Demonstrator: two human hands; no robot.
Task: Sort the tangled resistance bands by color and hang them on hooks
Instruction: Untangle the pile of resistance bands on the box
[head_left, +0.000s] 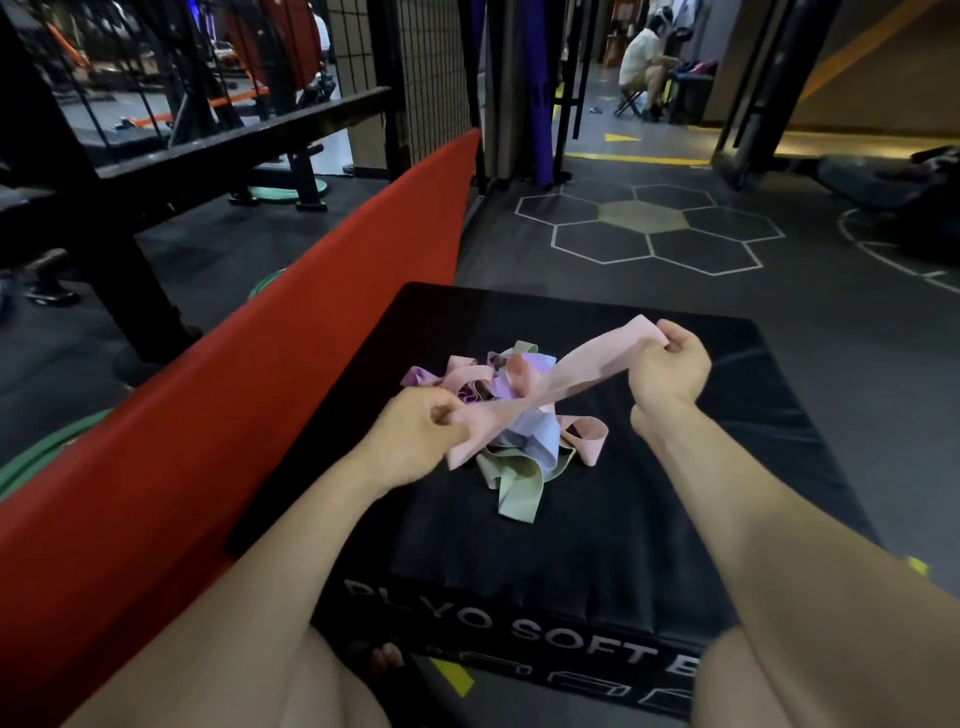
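I see left hand (415, 431) fingers pinching pink band (561, 382) | right hand (670, 364) fingers gripping its far end | tangled bands (519, 457) on surface (675, 493) beneath, between both hands

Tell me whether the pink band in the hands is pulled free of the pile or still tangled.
Cannot tell. The pink band stretches taut between the left hand and right hand, above the pile; its left end hangs against it.
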